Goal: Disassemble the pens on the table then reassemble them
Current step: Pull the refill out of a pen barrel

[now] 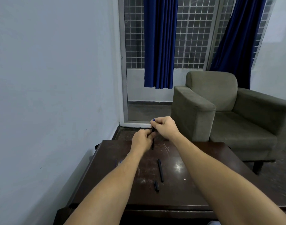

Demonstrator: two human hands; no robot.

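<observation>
Head view: I watch both hands meet above the far edge of the dark table [195,189], working on one pen. The left hand [141,140] is curled shut around a black barrel [152,144], whose lower end hangs down toward the tabletop. The right hand [165,126] is pinched closed at the barrel's upper end, and a small blue part [153,119] pokes out past its fingertips; whether that is a refill tip or a cap end, I cannot tell at this size.

Nearer to me on the table lie a second black barrel [160,170] and, just beside its near end but apart from it, a short black cap [156,186]. Something blue [118,161] shows faintly by the left forearm, too blurred to name.

I judge this to be the taking-apart stage: one pen already lies in pieces, the other is being pulled or twisted open. Whether the parts in hand are coming apart or going together, I cannot say for certain. The next move, as I read it, calls for a steady hold with the left while the right draws or turns its part straight along the barrel's line, then sets each piece down where it stays findable.

An armchair [228,108] stands beyond the table.
</observation>
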